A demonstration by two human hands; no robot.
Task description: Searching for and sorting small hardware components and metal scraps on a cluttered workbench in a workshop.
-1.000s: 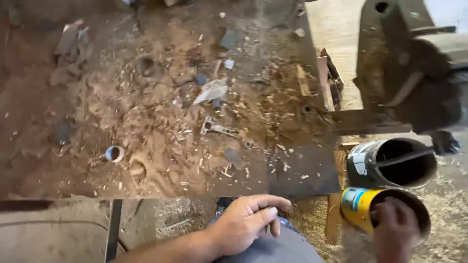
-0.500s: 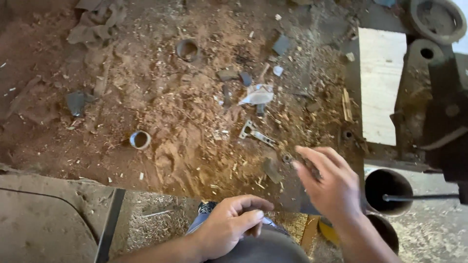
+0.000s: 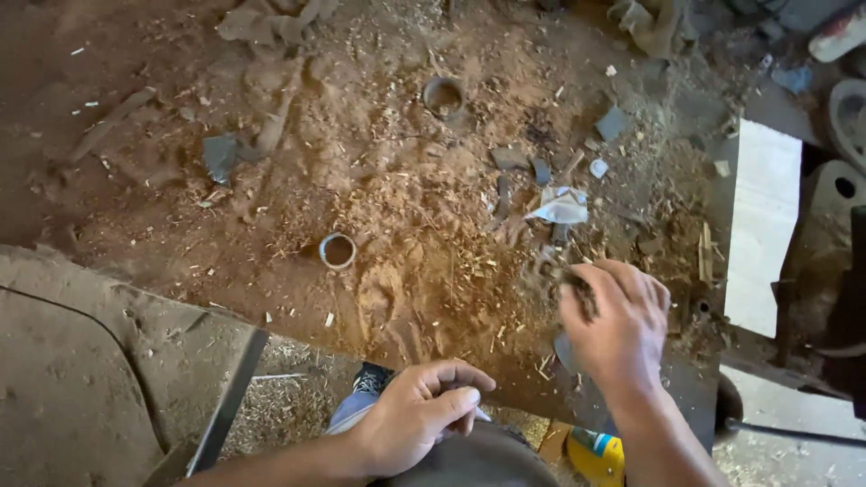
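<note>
The right hand [image 3: 618, 320] is pinching a pinch of wood shavings [image 3: 577, 281] off the dusty workbench [image 3: 298, 117], fingers closing together on it — light, loose, crumbly stuff that is likely to spill unless cupped from below. The left hand [image 3: 417, 417] is resting curled near the bench's front edge, fingers together around something small, cannot tell what. Open room is lying leftward toward the small metal ring [image 3: 338, 252].

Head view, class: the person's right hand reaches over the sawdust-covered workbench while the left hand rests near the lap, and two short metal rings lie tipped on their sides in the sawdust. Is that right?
Not quite. In the head view the two short metal rings stand open end up, not tipped on their sides. The rest holds: the right hand reaches over the sawdust-covered workbench and the left hand rests near the lap.
</note>
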